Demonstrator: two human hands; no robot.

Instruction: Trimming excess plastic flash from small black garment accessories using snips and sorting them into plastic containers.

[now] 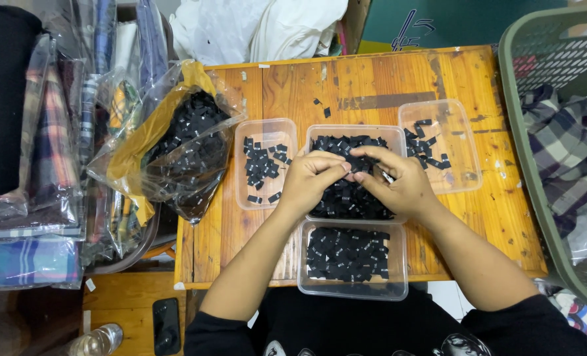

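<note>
My left hand and my right hand meet over the middle clear plastic tub, which is heaped with small black fabric labels. Both hands pinch one small black label between their fingertips. A second tub near the table's front edge is full of neatly laid black labels. The tub on the left and the tub on the right each hold a loose scatter of the same labels.
The tubs stand on a small wooden table. A clear plastic bag full of black labels lies at its left edge, beside bagged plaid fabrics. A green laundry basket with plaid cloth stands on the right. A phone lies below.
</note>
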